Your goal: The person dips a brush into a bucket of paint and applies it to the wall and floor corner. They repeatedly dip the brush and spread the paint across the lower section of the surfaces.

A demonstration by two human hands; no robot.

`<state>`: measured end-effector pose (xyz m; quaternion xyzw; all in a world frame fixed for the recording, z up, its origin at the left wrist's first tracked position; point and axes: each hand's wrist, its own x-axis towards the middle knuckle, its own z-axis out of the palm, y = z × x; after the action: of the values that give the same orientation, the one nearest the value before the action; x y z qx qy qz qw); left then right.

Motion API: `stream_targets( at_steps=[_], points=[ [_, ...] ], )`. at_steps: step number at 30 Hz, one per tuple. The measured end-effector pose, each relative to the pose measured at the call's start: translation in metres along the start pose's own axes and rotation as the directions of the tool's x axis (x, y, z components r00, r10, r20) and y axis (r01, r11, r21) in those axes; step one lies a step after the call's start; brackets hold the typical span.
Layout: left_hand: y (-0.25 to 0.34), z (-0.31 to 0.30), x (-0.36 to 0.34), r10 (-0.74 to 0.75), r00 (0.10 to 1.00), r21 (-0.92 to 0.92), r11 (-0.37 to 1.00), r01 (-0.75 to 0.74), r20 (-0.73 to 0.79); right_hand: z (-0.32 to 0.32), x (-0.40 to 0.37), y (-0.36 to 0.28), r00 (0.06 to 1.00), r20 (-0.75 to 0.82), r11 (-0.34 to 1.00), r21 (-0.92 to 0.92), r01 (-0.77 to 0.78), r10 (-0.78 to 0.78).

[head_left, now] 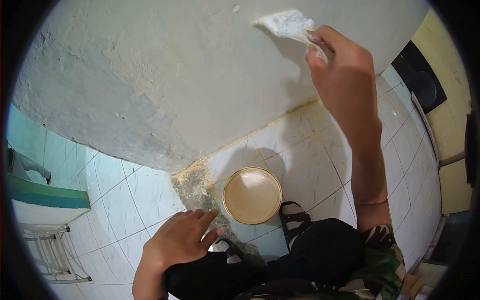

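My right hand (pixel 342 62) is raised at the upper right, its fingers pinching a white, putty-smeared scraper (pixel 287 25) that lies close against the grey wall (pixel 200 60). Whether the scraper touches the wall I cannot tell. My left hand (pixel 185 237) rests over my left knee with its fingers apart, holding nothing. Between my feet and the wall, a round bucket (pixel 252 196) with a pale, cream-coloured inside stands on the floor.
White tiles (pixel 117 200) cover the floor, with a rough cement strip (pixel 197 187) near the wall's corner. A metal rack (pixel 55 255) stands at the lower left, below a green-edged ledge (pixel 50 195). Another person's leg (pixel 30 165) shows at the far left.
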<state>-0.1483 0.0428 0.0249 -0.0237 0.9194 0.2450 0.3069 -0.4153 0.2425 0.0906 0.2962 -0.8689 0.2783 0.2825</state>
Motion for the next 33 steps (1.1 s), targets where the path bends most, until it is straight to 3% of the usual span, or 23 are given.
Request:
stream_targets(
  at_steps=[2,5,7,13,15,16,18,19,21,24,28,30,32,33],
  points=[
    [-0.001,-0.001,-0.006,-0.005,1.000,-0.001,1.000,0.005,-0.009,0.017,-0.015,0.007,0.957,-0.264,0.990,0.042,0.135,-0.120],
    [-0.008,0.002,-0.012,-0.008,0.999,-0.011,1.000,0.008,-0.036,0.069,-0.036,0.031,0.930,-0.348,0.975,0.135,0.177,-0.120],
    [-0.009,0.002,-0.015,-0.011,0.999,-0.016,1.000,0.010,-0.051,0.113,-0.056,0.054,0.903,-0.379,0.966,0.074,0.249,-0.204],
    [-0.012,-0.001,-0.012,-0.057,0.998,-0.028,0.998,0.056,-0.015,0.206,-0.153,0.100,0.947,-0.282,0.973,0.124,0.193,-0.152],
    [-0.012,-0.002,-0.010,-0.076,0.997,-0.022,0.997,0.076,-0.004,0.220,-0.191,0.110,0.995,-0.047,0.984,0.155,0.090,-0.084],
    [-0.012,-0.001,-0.009,-0.075,0.997,-0.023,0.997,0.074,-0.006,0.227,-0.207,0.116,0.995,-0.048,0.984,0.153,0.092,-0.086],
    [-0.013,-0.001,-0.006,-0.092,0.996,-0.025,0.996,0.091,-0.016,0.232,-0.225,0.122,0.982,0.178,0.984,0.157,-0.086,0.058],
    [-0.012,0.000,-0.005,-0.092,0.996,-0.022,0.996,0.092,-0.017,0.232,-0.228,0.123,0.983,0.175,0.984,0.158,-0.087,0.059],
    [-0.011,0.000,-0.006,-0.082,0.996,-0.018,0.996,0.082,-0.023,0.230,-0.230,0.121,0.870,0.448,0.975,-0.014,-0.221,0.204],
    [-0.009,-0.001,-0.007,-0.095,0.995,-0.005,0.995,0.095,-0.014,0.228,-0.213,0.117,0.810,0.517,0.961,-0.124,-0.248,0.276],
    [-0.008,0.001,-0.010,-0.089,0.996,-0.023,0.996,0.089,-0.023,0.206,-0.159,0.098,0.811,0.527,0.966,-0.114,-0.231,0.256],
    [-0.006,0.001,-0.010,-0.104,0.995,-0.006,0.995,0.104,-0.013,0.185,-0.121,0.083,0.944,0.326,0.999,-0.012,-0.039,0.041],
    [-0.007,0.001,-0.010,-0.099,0.995,-0.010,0.995,0.099,-0.009,0.147,-0.079,0.057,0.973,0.230,0.999,-0.034,0.009,-0.001],
    [-0.008,0.001,-0.009,-0.093,0.996,-0.015,0.996,0.093,-0.006,0.120,-0.058,0.041,0.967,0.254,0.999,-0.047,0.016,-0.003]
  ],
)
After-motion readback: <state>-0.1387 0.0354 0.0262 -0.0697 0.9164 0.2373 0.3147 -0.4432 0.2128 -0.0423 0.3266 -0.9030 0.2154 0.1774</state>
